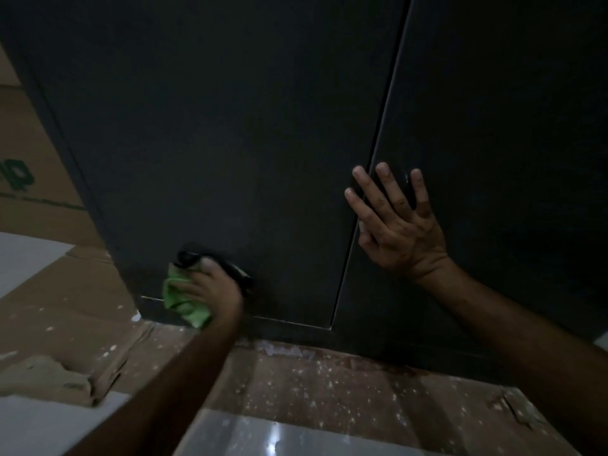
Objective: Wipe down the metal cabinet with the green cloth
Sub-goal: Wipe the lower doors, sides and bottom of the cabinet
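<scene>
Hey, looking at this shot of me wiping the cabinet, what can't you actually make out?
Head view only:
- Cabinet top: cut off by the upper frame edge.
- Green cloth: mostly covered by the left hand.
- Black object above the left hand: too dark and blurred to identify.
- Box lettering: cut off at the left edge.

Cabinet [230, 126] top cut off at 12 o'clock; green cloth [179, 299] partly hidden under left hand [210, 291]; box [19, 179] lettering cropped at 9 o'clock.

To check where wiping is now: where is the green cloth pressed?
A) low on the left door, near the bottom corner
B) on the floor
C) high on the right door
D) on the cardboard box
A: the left hand presses the green cloth low on the cabinet's left door, near its bottom corner.
</scene>
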Motion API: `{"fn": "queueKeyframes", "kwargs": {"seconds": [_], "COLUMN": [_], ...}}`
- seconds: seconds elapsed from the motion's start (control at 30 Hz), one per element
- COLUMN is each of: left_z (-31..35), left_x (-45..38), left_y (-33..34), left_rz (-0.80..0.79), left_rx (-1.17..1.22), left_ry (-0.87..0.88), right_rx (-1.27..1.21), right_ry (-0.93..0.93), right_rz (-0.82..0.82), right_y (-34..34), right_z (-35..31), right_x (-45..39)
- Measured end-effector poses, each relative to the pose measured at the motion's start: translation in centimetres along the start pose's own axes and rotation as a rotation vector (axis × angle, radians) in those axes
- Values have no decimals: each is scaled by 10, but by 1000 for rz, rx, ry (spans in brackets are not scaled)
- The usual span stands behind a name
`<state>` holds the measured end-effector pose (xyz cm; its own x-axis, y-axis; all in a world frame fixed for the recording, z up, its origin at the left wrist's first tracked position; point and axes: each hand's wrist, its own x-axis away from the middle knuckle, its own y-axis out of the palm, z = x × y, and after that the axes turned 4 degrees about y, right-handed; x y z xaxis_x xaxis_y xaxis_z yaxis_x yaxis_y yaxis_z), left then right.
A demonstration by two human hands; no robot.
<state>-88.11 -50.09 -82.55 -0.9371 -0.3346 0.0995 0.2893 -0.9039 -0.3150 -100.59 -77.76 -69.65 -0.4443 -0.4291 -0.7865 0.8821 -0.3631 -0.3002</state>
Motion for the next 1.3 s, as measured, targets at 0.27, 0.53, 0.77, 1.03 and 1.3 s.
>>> {"fn": "queueKeyframes", "kwargs": {"seconds": [0.27, 0.53, 0.77, 1.03, 1.3], "left_z": [-15, 11, -38, 55, -31], "left_x": [-58, 26, 27, -19, 25], "left_y": [-36, 21, 9, 7, 28], "left_rz": [67, 40, -137, 239, -118], "left_rx": [15, 23, -202, 36, -565], "left_ry": [186, 326, 691, 588, 1514], "right_rx": [-12, -17, -26, -29, -42], "right_ry": [-6, -5, -4, -4, -6], "right_rz": [-33, -40, -5, -10, 28], "right_y": [-5, -3, -2, 1, 4], "right_z": [2, -1, 1, 1, 1], "right_x": [-1, 0, 2, 3, 2]}}
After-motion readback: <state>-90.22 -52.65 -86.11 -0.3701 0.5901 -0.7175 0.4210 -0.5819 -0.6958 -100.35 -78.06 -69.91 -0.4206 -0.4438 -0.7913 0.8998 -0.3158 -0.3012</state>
